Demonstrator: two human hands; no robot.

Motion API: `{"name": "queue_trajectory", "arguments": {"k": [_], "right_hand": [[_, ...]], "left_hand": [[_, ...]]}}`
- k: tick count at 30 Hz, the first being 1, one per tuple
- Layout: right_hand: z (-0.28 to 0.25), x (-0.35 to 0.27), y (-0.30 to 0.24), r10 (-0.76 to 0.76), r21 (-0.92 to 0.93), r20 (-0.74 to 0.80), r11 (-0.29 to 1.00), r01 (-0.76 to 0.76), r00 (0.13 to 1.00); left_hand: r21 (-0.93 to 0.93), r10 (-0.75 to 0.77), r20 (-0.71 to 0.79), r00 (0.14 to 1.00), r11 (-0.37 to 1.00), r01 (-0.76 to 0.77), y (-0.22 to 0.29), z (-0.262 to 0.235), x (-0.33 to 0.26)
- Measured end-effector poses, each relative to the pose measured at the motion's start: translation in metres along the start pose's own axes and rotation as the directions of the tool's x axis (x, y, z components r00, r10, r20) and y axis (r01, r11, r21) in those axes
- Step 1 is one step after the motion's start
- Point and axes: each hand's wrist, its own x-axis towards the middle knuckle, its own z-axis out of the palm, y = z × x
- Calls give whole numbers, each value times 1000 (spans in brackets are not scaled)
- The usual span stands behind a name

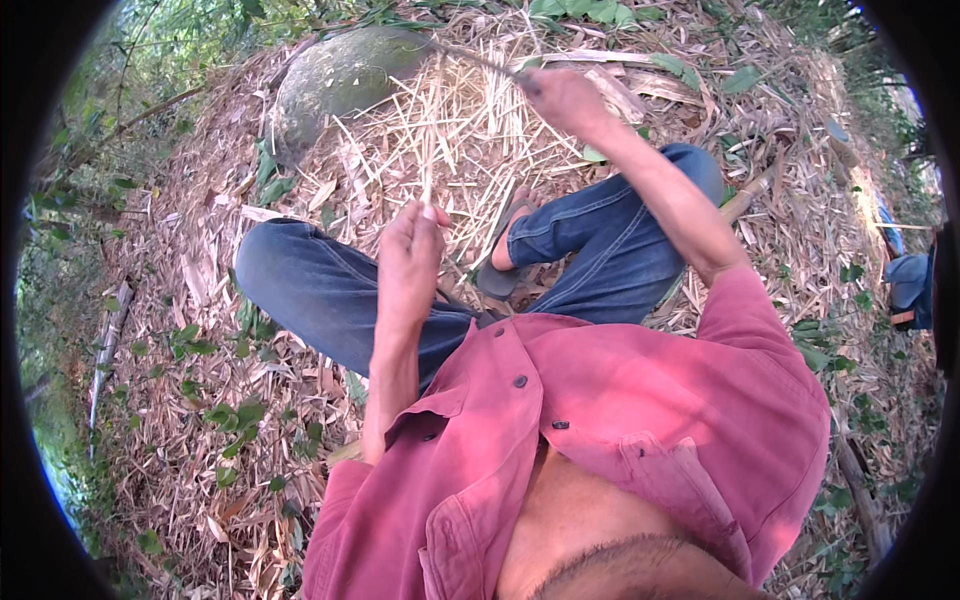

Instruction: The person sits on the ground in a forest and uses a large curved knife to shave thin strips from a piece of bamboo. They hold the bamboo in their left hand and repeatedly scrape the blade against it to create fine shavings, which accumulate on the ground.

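My left hand is closed around the lower end of a thin pale wooden strip, which points away from me above the ground. My right hand, farther out to the right, is wrapped around the handle of a long dark knife. Its narrow blade slants to the left, and its far part lies by the strip's far end; whether they touch I cannot tell. Beneath both hands, a loose pile of pale split strips covers the ground.
A large grey-green rock rises beyond the pile at the left. My bent legs in jeans and a sandalled foot frame the near side. Dry leaves and husks litter the ground. At the right edge, another person's jeans show.
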Motion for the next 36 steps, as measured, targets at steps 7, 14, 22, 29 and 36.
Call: {"name": "queue_trajectory", "arguments": {"k": [7,14,22,29,36], "right_hand": [[-22,-19,-6,-146,40,-14,988,147,989],[-24,-30,-34,104,201,271,966,-162,957],[-77,11,8,266,565,166,763,-313,950],[-73,-67,-40,322,967,203,83,-242,925],[-99,-103,-67,234,901,92,394,-181,968]], "left_hand": [[267,101,-45,994,960,-86,-10,2,13],[113,77,-119,990,992,-64,4,-7,13],[-297,-7,-42,999,955,-6,9,-13,11],[-446,13,21,1000,895,-2,13,-8,27],[-173,26,-11,1000,985,-28,3,-10,31]]}}
